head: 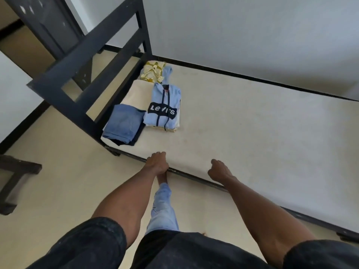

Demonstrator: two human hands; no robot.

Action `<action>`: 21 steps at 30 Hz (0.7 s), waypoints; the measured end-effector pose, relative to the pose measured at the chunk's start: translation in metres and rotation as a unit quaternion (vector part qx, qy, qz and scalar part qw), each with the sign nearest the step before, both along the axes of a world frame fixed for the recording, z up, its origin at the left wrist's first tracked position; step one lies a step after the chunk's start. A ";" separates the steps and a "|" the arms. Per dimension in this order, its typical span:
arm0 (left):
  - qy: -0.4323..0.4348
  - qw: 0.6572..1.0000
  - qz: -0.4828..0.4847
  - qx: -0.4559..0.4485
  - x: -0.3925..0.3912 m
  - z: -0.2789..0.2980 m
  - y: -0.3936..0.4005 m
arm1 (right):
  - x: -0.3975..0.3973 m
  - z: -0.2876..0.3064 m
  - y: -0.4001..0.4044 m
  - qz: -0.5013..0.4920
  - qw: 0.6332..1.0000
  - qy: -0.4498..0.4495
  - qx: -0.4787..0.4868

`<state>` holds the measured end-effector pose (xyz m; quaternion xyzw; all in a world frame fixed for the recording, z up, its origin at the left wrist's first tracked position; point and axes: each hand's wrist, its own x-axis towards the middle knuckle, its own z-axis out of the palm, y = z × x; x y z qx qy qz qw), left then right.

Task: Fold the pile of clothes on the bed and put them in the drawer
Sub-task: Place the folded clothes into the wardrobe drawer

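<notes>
Folded clothes lie at the head end of the cream mattress (252,123). A light blue hoodie (164,107) with a dark logo tops one stack. Beside it, folded blue jeans (122,124) and a cream garment (138,96) sit along the bed frame. A yellow patterned piece (153,71) lies behind them. My left hand (157,163) hovers over the mattress's near edge with fingers curled, holding nothing. My right hand (218,170) hangs over the same edge, fingers curled loosely and empty. Both hands are well short of the clothes.
The black metal bed frame (81,61) rises at the left behind the clothes. A white wall runs along the bed's far side. A dark wooden piece of furniture (13,177) stands on the cream floor at the left. My leg in light jeans (163,208) is below.
</notes>
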<state>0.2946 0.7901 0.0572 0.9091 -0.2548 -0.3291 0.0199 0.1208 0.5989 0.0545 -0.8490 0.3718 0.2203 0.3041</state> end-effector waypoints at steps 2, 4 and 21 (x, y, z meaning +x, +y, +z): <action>0.013 1.000 0.021 -0.008 0.062 -0.017 -0.021 | 0.048 -0.016 -0.023 -0.025 1.000 0.008 0.011; 0.032 0.998 0.044 -0.023 0.129 -0.035 -0.043 | 0.100 -0.032 -0.043 -0.059 0.998 0.022 0.025; 0.065 0.953 0.274 -0.116 0.445 -0.245 -0.181 | 0.469 -0.240 -0.146 -0.323 0.889 0.010 0.324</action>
